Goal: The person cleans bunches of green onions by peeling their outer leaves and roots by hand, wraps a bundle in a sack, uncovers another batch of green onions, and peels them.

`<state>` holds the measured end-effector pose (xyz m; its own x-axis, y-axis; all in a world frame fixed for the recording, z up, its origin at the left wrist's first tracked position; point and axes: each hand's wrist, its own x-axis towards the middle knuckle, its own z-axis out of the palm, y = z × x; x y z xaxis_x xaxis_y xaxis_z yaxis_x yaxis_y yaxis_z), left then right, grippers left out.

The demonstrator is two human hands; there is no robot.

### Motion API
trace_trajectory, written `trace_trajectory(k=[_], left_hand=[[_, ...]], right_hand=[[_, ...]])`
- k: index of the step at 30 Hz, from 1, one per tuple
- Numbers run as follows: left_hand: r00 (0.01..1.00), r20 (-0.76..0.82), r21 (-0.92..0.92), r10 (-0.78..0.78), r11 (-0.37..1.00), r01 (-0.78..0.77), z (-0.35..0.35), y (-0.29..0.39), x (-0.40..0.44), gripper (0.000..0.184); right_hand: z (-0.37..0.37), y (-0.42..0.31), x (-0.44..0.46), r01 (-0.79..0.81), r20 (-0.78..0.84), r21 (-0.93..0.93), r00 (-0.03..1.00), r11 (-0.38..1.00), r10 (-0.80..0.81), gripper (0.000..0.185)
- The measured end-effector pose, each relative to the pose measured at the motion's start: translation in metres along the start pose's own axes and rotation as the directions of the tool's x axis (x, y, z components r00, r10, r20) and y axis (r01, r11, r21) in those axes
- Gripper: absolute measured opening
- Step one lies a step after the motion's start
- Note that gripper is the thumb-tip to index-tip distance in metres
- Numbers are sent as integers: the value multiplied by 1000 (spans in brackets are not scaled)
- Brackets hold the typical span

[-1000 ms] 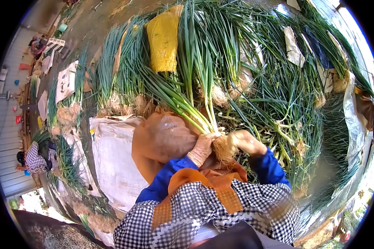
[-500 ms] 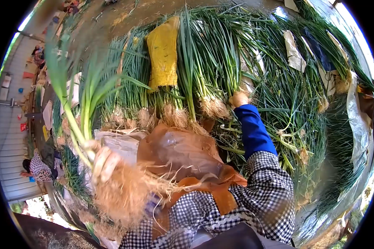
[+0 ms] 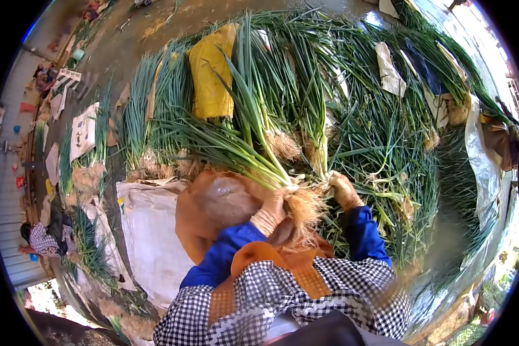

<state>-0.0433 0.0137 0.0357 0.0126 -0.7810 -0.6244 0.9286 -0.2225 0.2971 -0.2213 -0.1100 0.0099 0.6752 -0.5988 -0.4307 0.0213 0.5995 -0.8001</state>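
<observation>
My left hand point(image 3: 273, 206) is closed around the base of a bunch of green onions point(image 3: 245, 153), whose leaves fan toward the upper left and whose tan roots point(image 3: 304, 207) hang beside the fingers. Just right of those roots, my right hand point(image 3: 345, 191) has its fingers closed at the root end of a pale upright green onion stalk point(image 3: 323, 153). The fingertips are partly hidden. An orange-brown plastic apron point(image 3: 199, 213) spreads beneath and left of my left hand.
Rows of green onions point(image 3: 130, 115) lie ahead, with a yellow woven sack piece point(image 3: 210, 78) across them. Loose green onions point(image 3: 380, 132) cover the ground at right. A white sack point(image 3: 150, 236) lies at left. Another person point(image 3: 43, 237) is at the far left.
My left hand has brought its bunch from the left to the middle, in front of me. My right hand has drawn back toward me, near the bunch's roots.
</observation>
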Motion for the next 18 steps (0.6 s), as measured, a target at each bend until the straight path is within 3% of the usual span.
trace_trajectory(k=[1,2,3,4,5,6,7,9,11,13,14,15,16,17,18], left_hand=[[998,-6,13,-62,998,62,-19,-19,11,11],[991,15,-10,-131,991,131,14,-15,-7,14],[996,16,59,-91,994,90,3,-33,8,19],[1000,-16,186,-18,982,21,-10,-49,17,20],[997,-41,311,60,949,-45,-14,-56,20,20],[992,-116,275,46,961,-13,-11,-58,19,18],[985,-157,316,74,949,-21,-12,-61,21,16],[981,-176,385,83,923,-9,-18,-66,27,15],[977,-187,379,105,925,-27,-30,-68,28,15],[971,-202,363,124,931,-43,-32,-64,29,15],[977,-196,191,83,981,-45,-33,-59,28,15],[983,-180,15,45,999,-43,-34,-56,28,16],[978,-200,30,55,998,-50,-39,-55,32,19],[978,-204,30,48,999,-43,-40,-53,33,19],[968,-220,125,120,988,-94,-39,-51,32,20]], right_hand=[[6,10,-3,-59,-51,-26,997,998,58,15],[24,4,-10,5,-8,-223,1000,975,-7,17],[20,17,2,-154,133,-230,973,961,188,36],[3,18,5,-118,78,-622,974,774,211,40],[19,-15,5,-77,19,-895,978,440,208,43],[7,3,28,-136,-103,-857,990,497,94,51],[27,-24,33,-177,-185,-912,983,369,15,53],[45,-24,58,-100,-103,-995,985,30,-141,46],[56,-2,72,-84,-64,-992,980,-99,-188,40],[75,0,52,-24,1,-979,993,-204,-121,26],[70,10,33,209,222,-975,934,-76,-278,25],[58,17,14,445,392,-895,800,11,-454,25],[55,5,-10,247,122,-892,938,378,-326,25],[53,-22,-40,-20,-111,-746,989,666,-95,27],[42,-49,-67,-66,-233,-519,970,852,-67,26]])
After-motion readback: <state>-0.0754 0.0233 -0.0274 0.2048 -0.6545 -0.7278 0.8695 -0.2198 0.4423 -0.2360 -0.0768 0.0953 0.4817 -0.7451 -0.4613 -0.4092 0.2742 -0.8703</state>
